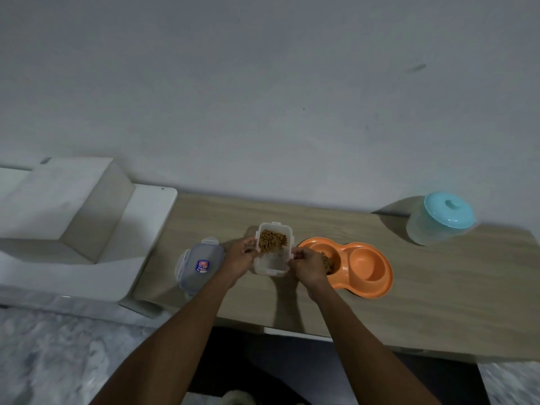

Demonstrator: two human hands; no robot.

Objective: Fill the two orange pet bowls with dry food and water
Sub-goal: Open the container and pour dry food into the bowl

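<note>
The bowls (368, 283), two round wells in one orange dish, lie directly right of the box (271, 263), so the pour has to tip rightward, over the right hand (308, 266). That hand is nearer the dish: it touches or just overlaps the dish's left edge and hides part of the left well (331, 263). The left hand (242, 255) is on the box's far side from the dish. Both hands hold the clear box by its long sides, fingers (297, 254) curled onto the rim and pinching the walls. The box's long axis runs away from the person, and the food (271, 239) is heaped at its far end, with the near end bare. The left well already holds some brown food; the right well (366, 266) shows plain orange, with no water that can be made out. On the surface (438, 290), the lid (200, 264) lies just left of the left hand, and a teal-topped jar (441, 220) stands well apart at the far right.
</note>
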